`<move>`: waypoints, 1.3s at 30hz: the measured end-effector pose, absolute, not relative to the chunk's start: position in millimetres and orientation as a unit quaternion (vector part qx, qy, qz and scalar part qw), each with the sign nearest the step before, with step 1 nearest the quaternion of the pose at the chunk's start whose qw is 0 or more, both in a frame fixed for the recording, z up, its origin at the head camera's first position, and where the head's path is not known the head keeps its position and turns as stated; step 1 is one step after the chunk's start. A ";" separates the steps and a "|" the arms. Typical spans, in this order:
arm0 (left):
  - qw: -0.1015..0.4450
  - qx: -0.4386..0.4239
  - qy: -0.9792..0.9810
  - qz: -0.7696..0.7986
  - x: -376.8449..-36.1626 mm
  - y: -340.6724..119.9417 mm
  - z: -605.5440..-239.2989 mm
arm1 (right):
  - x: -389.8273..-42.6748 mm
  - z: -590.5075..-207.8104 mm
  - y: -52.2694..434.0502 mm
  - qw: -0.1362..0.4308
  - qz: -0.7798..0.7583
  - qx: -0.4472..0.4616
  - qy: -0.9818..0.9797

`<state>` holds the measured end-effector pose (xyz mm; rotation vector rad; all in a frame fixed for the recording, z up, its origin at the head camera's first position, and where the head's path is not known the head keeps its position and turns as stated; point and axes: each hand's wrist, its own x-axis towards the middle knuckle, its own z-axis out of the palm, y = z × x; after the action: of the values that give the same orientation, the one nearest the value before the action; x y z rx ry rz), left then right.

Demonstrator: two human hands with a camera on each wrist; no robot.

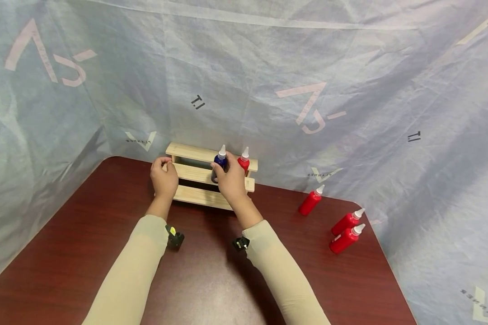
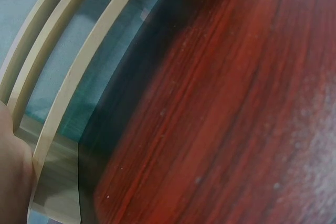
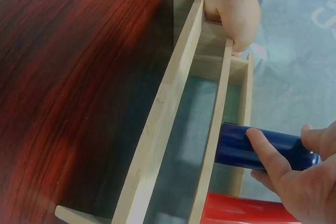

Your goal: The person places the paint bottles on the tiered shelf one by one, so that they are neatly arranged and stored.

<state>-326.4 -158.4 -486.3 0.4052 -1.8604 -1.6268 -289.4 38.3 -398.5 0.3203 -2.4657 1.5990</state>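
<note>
A three-tier wooden rack (image 1: 203,195) stands at the back of the table. My right hand (image 1: 232,180) grips a blue bottle (image 1: 220,160) with a white pointed cap, its base right at the middle tier in the right wrist view. Beside it on the same tier stands a red bottle (image 1: 244,163), partly hidden by the right hand in the head view. At the rack's left end, my left hand (image 1: 164,178) holds the side of the middle tier, thumb and fingers around its edge. The left wrist view shows the tiers (image 2: 79,72) and part of that hand (image 2: 14,174).
Three more red bottles stand apart on the right of the brown table (image 1: 203,271): one nearer the rack (image 1: 310,201), and a pair (image 1: 344,239) close together by the right edge. A grey printed cloth (image 1: 244,67) hangs behind and along the sides.
</note>
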 end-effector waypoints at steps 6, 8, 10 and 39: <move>0.322 0.150 -0.703 -0.616 -328.5 -158.7 -486.8 | -291.2 -399.2 35.5 0.091 0.547 0.098 -0.826; 0.322 0.149 -0.704 -0.615 -329.4 -158.9 -487.1 | -292.2 -400.1 34.3 0.092 0.545 0.095 -0.828; 0.320 0.149 -0.704 -0.616 -329.3 -159.3 -486.9 | -293.1 -401.2 33.1 0.092 0.541 0.092 -0.831; 0.333 0.147 -0.696 -0.619 -329.8 -159.9 -488.6 | -296.4 -416.1 31.1 0.087 0.526 0.108 -0.839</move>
<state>-329.8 -159.9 -488.6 0.3836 -1.8193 -1.6164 -296.4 31.1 -416.1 0.3212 -2.4981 1.5675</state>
